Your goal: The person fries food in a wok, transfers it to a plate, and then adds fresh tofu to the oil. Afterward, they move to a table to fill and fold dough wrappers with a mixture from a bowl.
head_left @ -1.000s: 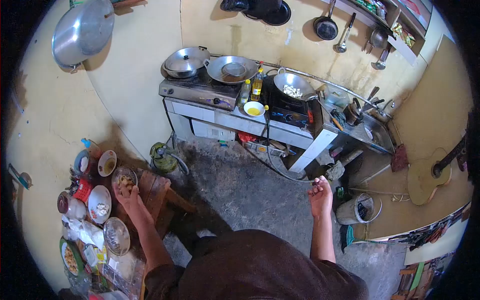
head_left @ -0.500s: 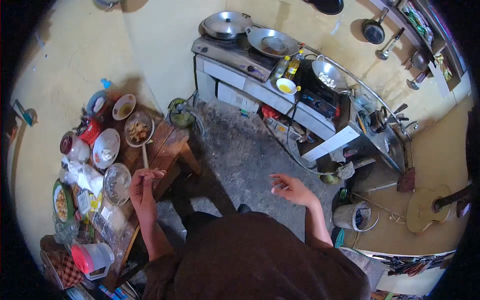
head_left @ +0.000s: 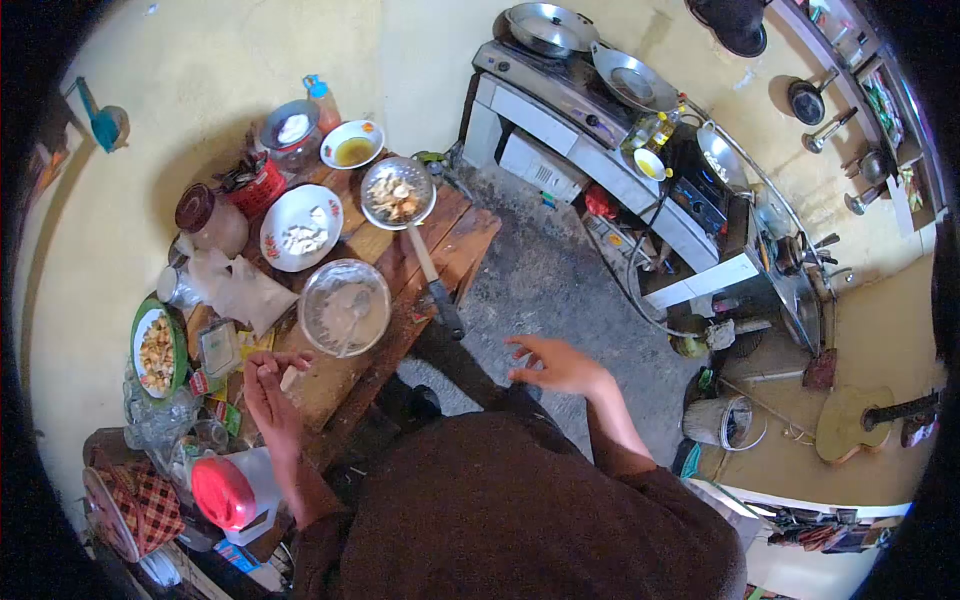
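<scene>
My left hand [head_left: 272,402] hovers over the near edge of the wooden table, fingers loosely bent and apart; I make out nothing held in it. Closest to it are a clear plastic box [head_left: 218,348] and a bowl of pale batter [head_left: 345,308] with a spoon in it. My right hand [head_left: 560,368] hangs over the floor, fingers spread, holding nothing. Beyond the batter bowl lies a skimmer [head_left: 428,262] with browned fried pieces in its basket. A white plate [head_left: 275,235] with white pieces stands beside it.
The wooden table [head_left: 470,235] also bears a bowl of yellow liquid [head_left: 355,145], a green-rimmed plate of diced food [head_left: 140,345] and a red-lidded container [head_left: 224,492]. Across the floor stands a counter with a gas stove [head_left: 545,90] and woks. A bucket [head_left: 705,422] and guitar [head_left: 845,425] are at right.
My view has swung left, so the table now sits nearer the middle and the stove farther right. My left hand is slightly lower over the table edge; my right hand stays raised.
</scene>
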{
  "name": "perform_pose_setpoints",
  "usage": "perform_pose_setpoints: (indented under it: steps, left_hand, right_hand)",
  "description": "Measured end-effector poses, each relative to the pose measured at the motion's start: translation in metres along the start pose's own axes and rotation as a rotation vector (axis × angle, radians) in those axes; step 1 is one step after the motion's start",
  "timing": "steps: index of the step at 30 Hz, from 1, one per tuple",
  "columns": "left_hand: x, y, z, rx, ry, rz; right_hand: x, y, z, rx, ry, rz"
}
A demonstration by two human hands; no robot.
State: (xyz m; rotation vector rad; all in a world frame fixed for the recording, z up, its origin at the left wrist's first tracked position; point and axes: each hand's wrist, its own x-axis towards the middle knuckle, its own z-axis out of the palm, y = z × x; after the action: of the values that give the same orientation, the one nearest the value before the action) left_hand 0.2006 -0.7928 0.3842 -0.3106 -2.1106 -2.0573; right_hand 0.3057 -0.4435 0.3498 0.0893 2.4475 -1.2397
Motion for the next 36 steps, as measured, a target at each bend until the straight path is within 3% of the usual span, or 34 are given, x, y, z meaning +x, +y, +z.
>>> perform_pose_setpoints:
  steps: [5, 10, 17, 22, 25, 29, 33, 36]
  left_hand:
    - [0.003, -0.002, -0.032, -0.036, 0.003, -0.058]
    - [0.001, -0.014, -0.046, 0.027, -0.032, 0.011]
    - [0.020, -0.018, -0.014, -0.108, -0.140, 0.007]
    - [0.050, -0.008, 0.050, 0.097, -0.345, 0.044]
    - [0.060, -0.021, 0.104, -0.098, -0.367, 0.095]
    - [0.067, 0.001, 0.193, -0.110, -0.521, 0.145]
    - [0.056, 0.006, 0.288, -0.209, -0.567, 0.020]
    - [0.051, 0.010, 0.357, -0.240, -0.629, 0.031]
  right_hand:
    - [0.008, -0.022, 0.023, -0.033, -0.060, 0.017]
    - [0.019, -0.022, 0.031, -0.086, -0.092, 0.040]
    - [0.014, -0.016, 0.018, -0.054, 0.001, 0.092]
    - [-0.023, 0.033, -0.007, -0.003, 0.085, 0.234]
    - [-0.046, 0.074, -0.024, 0.070, 0.192, 0.298]
    - [-0.076, 0.130, -0.059, 0.079, 0.272, 0.413]
    - [-0.118, 0.168, -0.115, 0.098, 0.358, 0.535]
    - [-0.148, 0.207, -0.154, 0.059, 0.429, 0.590]
